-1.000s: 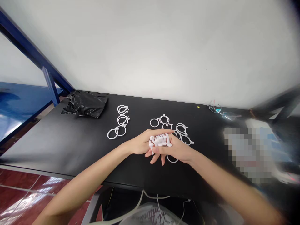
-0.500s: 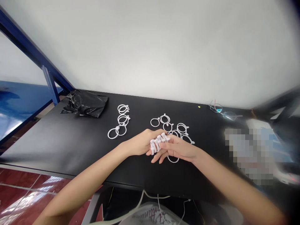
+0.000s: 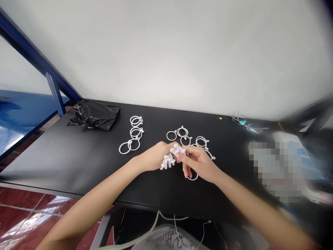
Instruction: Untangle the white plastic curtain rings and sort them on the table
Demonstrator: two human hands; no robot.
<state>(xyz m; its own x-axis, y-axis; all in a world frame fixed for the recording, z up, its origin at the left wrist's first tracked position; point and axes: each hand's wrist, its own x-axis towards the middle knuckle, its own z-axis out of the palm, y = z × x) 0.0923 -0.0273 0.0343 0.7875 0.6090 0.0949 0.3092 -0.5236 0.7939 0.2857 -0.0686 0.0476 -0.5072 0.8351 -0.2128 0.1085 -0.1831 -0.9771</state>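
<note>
A bunch of white plastic curtain rings [image 3: 168, 161] with small eyelets is gathered over the black table. My left hand [image 3: 155, 155] is closed around the bunch, its fingers mostly hidden behind the rings. From the right, my right hand [image 3: 201, 162] meets it, thumb and index finger pinching rings at the upper end of the bunch, other fingers curled below. Under and behind my right hand, loose rings [image 3: 193, 179] lie on the table. More rings [image 3: 182, 132] rest just beyond the hands, and a separate row of rings [image 3: 136, 132] lies to the left.
A crumpled black plastic bag [image 3: 95, 114] sits at the back left of the black table [image 3: 85, 156]. Eyeglasses [image 3: 247, 124] lie at the back right, near a pixelated item [image 3: 275, 170]. White cables [image 3: 156, 222] hang below the front edge, by a clear printed bag [image 3: 169, 239].
My right hand has drawn its fingers back to the right and now pinches rings at the top. The bunch has tilted and fanned out, its lower end further left.
</note>
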